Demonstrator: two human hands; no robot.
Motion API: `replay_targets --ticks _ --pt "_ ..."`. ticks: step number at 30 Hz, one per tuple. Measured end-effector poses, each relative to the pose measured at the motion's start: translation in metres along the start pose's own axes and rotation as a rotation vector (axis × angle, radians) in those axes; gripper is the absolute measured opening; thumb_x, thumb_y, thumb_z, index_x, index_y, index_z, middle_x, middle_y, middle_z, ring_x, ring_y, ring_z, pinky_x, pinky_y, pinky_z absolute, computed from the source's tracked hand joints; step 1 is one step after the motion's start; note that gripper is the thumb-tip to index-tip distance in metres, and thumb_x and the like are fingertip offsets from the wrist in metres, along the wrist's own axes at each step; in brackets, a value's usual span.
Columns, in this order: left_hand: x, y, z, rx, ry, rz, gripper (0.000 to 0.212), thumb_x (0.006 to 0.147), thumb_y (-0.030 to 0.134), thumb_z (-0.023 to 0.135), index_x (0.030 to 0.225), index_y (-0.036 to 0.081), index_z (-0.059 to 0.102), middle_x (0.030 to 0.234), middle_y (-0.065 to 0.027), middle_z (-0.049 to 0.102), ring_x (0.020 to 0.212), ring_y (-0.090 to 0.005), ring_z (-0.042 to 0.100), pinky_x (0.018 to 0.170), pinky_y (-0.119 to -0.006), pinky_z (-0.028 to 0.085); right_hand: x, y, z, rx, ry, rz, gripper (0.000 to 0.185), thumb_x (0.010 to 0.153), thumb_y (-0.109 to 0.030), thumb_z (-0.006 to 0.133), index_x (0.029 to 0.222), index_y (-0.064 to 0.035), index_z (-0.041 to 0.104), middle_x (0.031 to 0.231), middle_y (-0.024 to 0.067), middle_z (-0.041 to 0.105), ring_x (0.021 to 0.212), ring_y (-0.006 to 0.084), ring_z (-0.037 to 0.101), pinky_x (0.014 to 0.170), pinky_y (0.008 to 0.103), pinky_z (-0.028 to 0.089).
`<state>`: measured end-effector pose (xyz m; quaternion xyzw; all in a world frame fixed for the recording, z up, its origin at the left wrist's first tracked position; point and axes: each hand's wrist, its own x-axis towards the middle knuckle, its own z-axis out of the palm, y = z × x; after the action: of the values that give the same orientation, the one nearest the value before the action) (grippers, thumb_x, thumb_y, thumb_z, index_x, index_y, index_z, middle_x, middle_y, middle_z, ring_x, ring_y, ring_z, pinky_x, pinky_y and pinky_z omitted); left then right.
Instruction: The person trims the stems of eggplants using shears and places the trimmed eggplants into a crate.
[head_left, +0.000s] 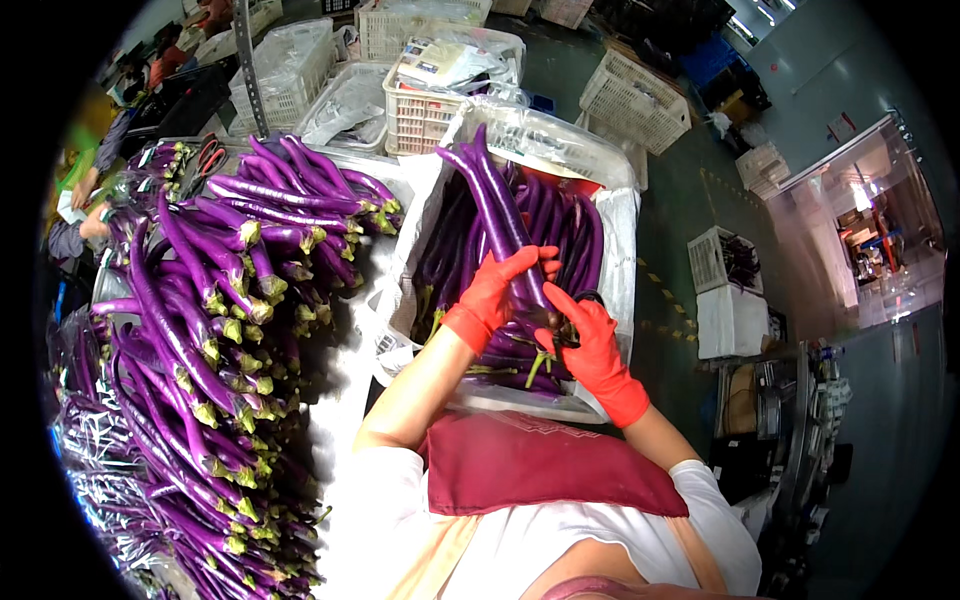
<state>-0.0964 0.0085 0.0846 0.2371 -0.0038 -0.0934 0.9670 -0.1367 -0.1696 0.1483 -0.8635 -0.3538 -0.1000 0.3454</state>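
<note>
My left hand (491, 296), in a red rubber glove, grips a few long purple eggplants (499, 195) above a lined crate (634, 247). Their tips point away from me and their stem ends lie near my right hand. My right hand (600, 356), gloved the same way, holds black-handled scissors (590, 298) at those stem ends. The blades are mostly hidden by the fingers. More eggplants (559, 217) fill the crate below, and one green stem (536, 369) shows under my hands.
A large pile of eggplants (225, 337) covers much of the metal table (349, 390) on my left. Red-handled scissors (210, 157) lie at its far end. White plastic crates (427, 112) stand beyond. Another person's hands (94, 221) are at the far left.
</note>
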Motion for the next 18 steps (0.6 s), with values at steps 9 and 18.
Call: replay_targets --ticks 9,18 --pt "0.013 0.030 -0.011 -0.200 -0.066 -0.037 0.056 0.093 0.017 0.062 0.144 0.019 0.040 0.100 -0.0126 0.068 0.082 -0.0214 0.067 0.074 -0.033 0.057 -0.007 0.023 -0.084 0.781 -0.522 0.631 0.043 0.095 -0.007 0.055 0.137 -0.0029 0.048 0.093 -0.0018 0.058 0.078 0.0031 0.049 0.069 0.0184 0.040" --pt "0.024 0.039 0.010 -0.043 0.111 -0.110 0.037 0.087 0.012 0.069 0.119 0.003 0.053 0.097 -0.0169 0.067 0.079 -0.0225 0.069 0.069 -0.034 0.060 -0.009 0.041 -0.098 0.702 -0.929 0.764 0.043 0.092 -0.002 0.054 0.134 0.0002 0.051 0.082 -0.0015 0.055 0.073 0.0042 0.051 0.067 0.0213 0.045"
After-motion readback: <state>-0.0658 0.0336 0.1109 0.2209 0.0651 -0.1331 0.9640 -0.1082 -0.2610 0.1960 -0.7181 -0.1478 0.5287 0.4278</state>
